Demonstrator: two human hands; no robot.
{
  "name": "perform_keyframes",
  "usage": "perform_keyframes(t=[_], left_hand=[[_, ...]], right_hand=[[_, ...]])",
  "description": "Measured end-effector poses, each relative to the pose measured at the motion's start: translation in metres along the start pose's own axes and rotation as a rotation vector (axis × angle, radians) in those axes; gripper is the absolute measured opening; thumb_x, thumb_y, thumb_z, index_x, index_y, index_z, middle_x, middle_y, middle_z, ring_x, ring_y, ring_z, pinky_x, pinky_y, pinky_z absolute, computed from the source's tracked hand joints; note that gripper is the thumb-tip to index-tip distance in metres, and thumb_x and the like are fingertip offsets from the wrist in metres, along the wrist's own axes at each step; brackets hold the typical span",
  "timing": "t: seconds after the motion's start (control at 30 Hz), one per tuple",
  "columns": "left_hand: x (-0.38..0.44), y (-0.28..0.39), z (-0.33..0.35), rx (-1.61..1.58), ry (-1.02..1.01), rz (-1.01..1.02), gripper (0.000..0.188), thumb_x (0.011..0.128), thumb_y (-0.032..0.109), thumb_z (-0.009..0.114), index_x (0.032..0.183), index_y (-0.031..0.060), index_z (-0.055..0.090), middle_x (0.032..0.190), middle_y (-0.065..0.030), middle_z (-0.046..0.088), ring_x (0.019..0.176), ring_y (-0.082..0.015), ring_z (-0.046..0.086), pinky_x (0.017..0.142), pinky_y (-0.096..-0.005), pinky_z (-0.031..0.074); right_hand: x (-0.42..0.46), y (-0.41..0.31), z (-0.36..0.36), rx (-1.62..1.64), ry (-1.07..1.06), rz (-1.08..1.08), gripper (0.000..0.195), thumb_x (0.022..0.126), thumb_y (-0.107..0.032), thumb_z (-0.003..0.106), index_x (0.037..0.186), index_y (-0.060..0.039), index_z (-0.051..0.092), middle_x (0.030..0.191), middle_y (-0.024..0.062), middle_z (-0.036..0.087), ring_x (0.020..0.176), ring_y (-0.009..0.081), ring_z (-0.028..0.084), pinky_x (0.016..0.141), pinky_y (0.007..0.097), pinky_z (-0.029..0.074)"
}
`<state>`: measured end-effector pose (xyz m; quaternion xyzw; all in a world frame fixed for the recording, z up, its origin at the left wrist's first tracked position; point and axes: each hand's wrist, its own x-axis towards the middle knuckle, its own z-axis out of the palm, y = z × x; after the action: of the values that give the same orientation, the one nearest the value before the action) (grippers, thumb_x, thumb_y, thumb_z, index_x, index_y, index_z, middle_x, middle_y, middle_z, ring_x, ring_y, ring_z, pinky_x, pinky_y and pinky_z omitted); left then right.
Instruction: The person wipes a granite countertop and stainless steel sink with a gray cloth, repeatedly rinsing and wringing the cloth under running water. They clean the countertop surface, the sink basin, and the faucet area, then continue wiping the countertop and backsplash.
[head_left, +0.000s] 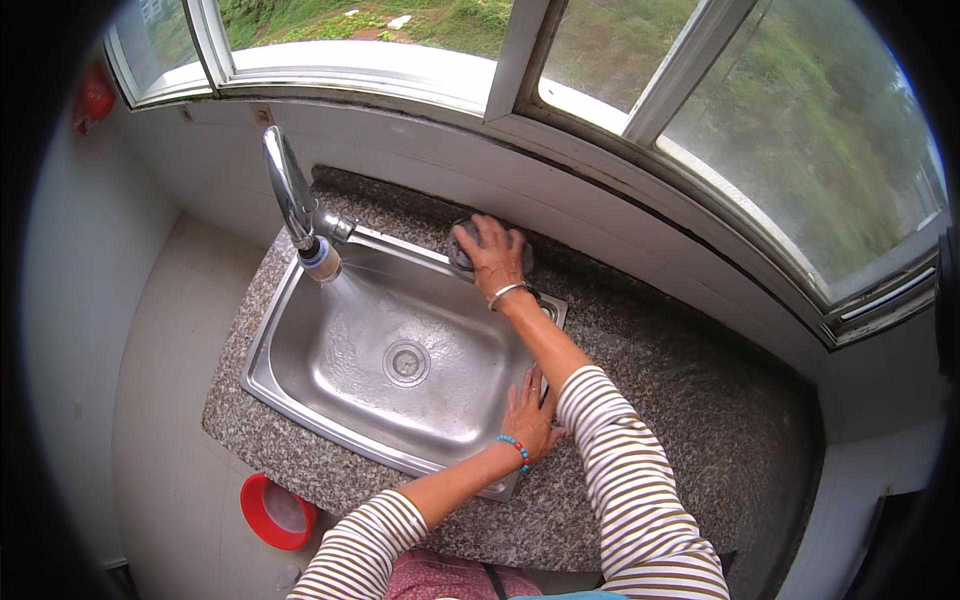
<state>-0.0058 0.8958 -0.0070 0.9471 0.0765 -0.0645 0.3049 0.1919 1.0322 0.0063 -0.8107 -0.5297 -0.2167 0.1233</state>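
Note:
My right hand (496, 259) presses a dark grey cloth (462, 251) against the back rim of the stainless steel sink (330, 424), beside the stone backsplash. Its fingers are spread over the cloth and hide much of it. On the sink's right edge rests my left hand (531, 418), palm down, fingers extended, holding nothing. A chrome gooseneck faucet (283, 176) stands at the back left corner. Water sprays from its nozzle (322, 262) into the basin, wetting the steel around the drain strainer (406, 363).
Speckled granite countertop (637, 390) surrounds the sink and looks wet on the right. A sliding window frame (570, 139) runs above the tiled wall (420, 150). On the floor, a red plastic basin (259, 517) sits by the counter's front left edge.

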Motion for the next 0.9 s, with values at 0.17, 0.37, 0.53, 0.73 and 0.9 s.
perform_keyframes(t=[0.17,0.37,0.53,0.73,0.9], left_hand=[[-0.012,-0.007,0.008,0.039,0.050,-0.010,0.088,0.087,0.047,0.062,0.152,0.0076,0.019,0.159,-0.0216,0.006,0.147,-0.0385,0.005,0.114,-0.0610,0.014],[-0.019,-0.019,0.015,0.059,0.085,-0.004,0.092,0.084,0.050,0.065,0.154,0.0177,0.016,0.160,-0.0208,0.000,0.148,-0.0383,0.003,0.113,-0.0624,0.014],[-0.014,-0.016,0.015,0.044,0.081,0.002,0.092,0.083,0.050,0.066,0.154,0.0167,0.017,0.159,-0.0222,-0.001,0.147,-0.0414,0.005,0.111,-0.0630,0.018],[-0.012,-0.022,0.016,0.058,0.082,0.004,0.092,0.083,0.050,0.067,0.153,0.0149,0.019,0.158,-0.0246,-0.001,0.145,-0.0449,0.008,0.110,-0.0628,0.021],[-0.008,-0.017,0.017,0.050,0.081,0.032,0.092,0.082,0.050,0.068,0.153,0.0143,0.021,0.158,-0.0254,0.000,0.145,-0.0452,0.008,0.110,-0.0630,0.021]], right_hand=[[-0.009,0.022,0.008,0.214,-0.173,0.086,0.065,0.071,-0.006,0.068,0.132,-0.0232,0.051,0.135,0.0052,0.050,0.128,0.0256,0.043,0.099,0.0499,0.038],[-0.146,0.143,-0.042,-0.028,-0.096,0.249,0.067,0.066,-0.007,0.069,0.129,-0.0226,0.055,0.133,0.0028,0.053,0.117,0.0285,0.050,0.087,0.0494,0.046],[-0.259,0.231,-0.111,-0.424,-0.204,0.633,0.065,0.067,-0.010,0.071,0.129,-0.0184,0.054,0.126,0.0079,0.055,0.112,0.0326,0.051,0.081,0.0519,0.051],[-0.194,0.180,-0.073,-0.381,-0.187,0.671,0.040,0.068,-0.016,0.072,0.107,-0.0061,0.064,0.110,0.0170,0.058,0.109,0.0377,0.052,0.076,0.0479,0.055],[-0.077,0.074,-0.012,-0.124,-0.008,0.365,0.014,0.076,-0.013,0.059,0.084,-0.0063,0.070,0.091,0.0123,0.065,0.099,0.0320,0.056,0.068,0.0427,0.054]])
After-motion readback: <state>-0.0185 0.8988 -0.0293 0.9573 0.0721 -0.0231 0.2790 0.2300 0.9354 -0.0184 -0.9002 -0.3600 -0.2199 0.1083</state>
